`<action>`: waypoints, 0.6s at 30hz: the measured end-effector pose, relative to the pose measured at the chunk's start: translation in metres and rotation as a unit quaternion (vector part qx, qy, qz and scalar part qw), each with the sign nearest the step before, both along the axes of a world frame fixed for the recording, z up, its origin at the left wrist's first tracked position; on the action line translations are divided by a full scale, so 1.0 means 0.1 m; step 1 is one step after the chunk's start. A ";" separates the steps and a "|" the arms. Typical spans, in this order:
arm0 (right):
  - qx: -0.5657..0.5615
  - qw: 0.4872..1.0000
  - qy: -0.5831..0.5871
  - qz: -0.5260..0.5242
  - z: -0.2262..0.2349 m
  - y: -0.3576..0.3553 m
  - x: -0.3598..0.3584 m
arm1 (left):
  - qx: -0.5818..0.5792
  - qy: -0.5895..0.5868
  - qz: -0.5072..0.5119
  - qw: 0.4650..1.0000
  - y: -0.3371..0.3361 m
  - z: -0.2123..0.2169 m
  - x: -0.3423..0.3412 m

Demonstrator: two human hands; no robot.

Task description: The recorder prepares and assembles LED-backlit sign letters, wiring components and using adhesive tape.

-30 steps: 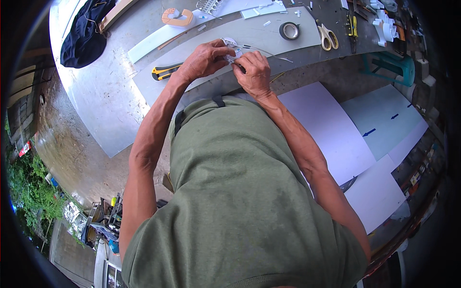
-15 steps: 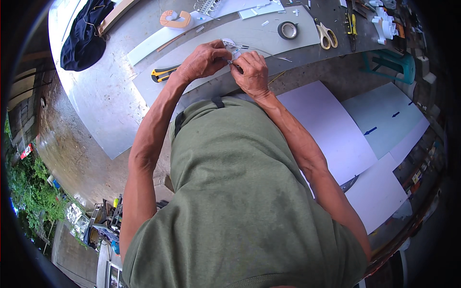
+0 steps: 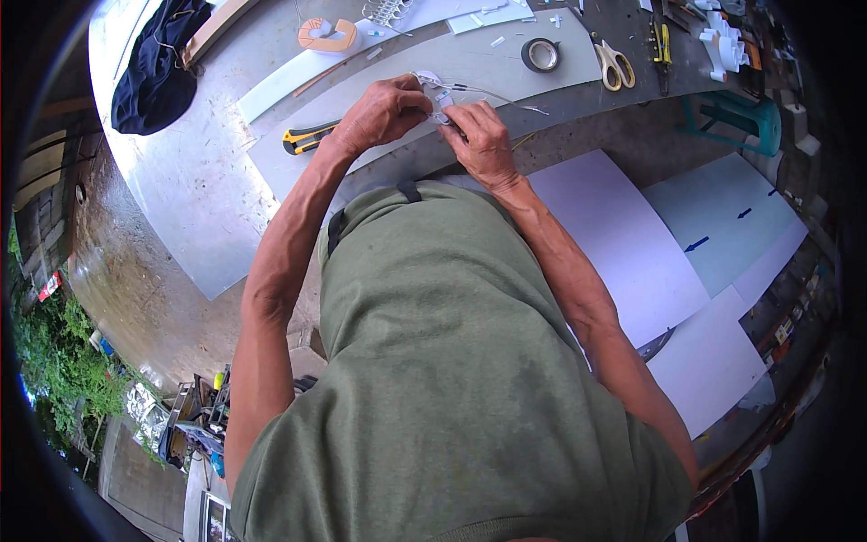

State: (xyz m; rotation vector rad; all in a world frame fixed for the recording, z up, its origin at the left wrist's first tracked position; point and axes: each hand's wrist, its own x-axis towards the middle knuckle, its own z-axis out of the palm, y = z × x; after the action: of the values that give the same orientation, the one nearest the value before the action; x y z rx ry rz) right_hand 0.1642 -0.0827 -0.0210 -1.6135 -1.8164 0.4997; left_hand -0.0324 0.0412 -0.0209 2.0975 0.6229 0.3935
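My left hand [image 3: 384,113] and my right hand [image 3: 483,143] meet over a long grey-white board [image 3: 506,68] on the workbench. Both pinch a small clear-white piece [image 3: 440,101] with thin wires [image 3: 506,95] trailing off to the right. The fingers of both hands are closed on it, and much of the piece is hidden by them. A yellow and black utility knife [image 3: 302,138] lies just left of my left wrist.
A black tape roll [image 3: 542,55], yellow-handled scissors [image 3: 616,65] and pliers [image 3: 661,47] lie at the back right. An orange tape dispenser [image 3: 327,36] and dark cloth [image 3: 153,68] sit at the back left. White sheets [image 3: 623,244] lie on the floor right, beside a teal stool [image 3: 736,117].
Both hands stay together on the small piece, with only slight finger shifts. Nothing else has moved.
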 end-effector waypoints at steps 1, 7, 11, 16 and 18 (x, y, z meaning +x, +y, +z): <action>-0.001 1.000 0.000 0.000 -0.01 -0.01 0.01 | 0.002 0.001 -0.003 1.000 0.01 0.00 0.00; 0.037 0.999 0.022 0.003 -0.01 -0.02 0.02 | -0.006 0.000 -0.007 1.000 0.01 0.02 0.01; 0.051 0.999 0.004 0.016 -0.06 -0.02 0.02 | 0.000 0.002 -0.012 1.000 0.01 0.03 0.02; 0.052 0.998 -0.006 0.029 -0.07 -0.03 0.03 | -0.007 -0.008 -0.014 1.000 0.01 0.02 0.02; 0.056 0.998 -0.013 0.032 -0.07 -0.03 0.03 | -0.003 -0.010 -0.017 1.000 0.01 0.02 0.03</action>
State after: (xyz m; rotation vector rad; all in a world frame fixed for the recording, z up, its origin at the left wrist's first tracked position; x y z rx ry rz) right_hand 0.1674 -0.0858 -0.0284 -1.4970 -1.8853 0.4005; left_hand -0.0298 0.0423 -0.0188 2.0933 0.5758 0.3923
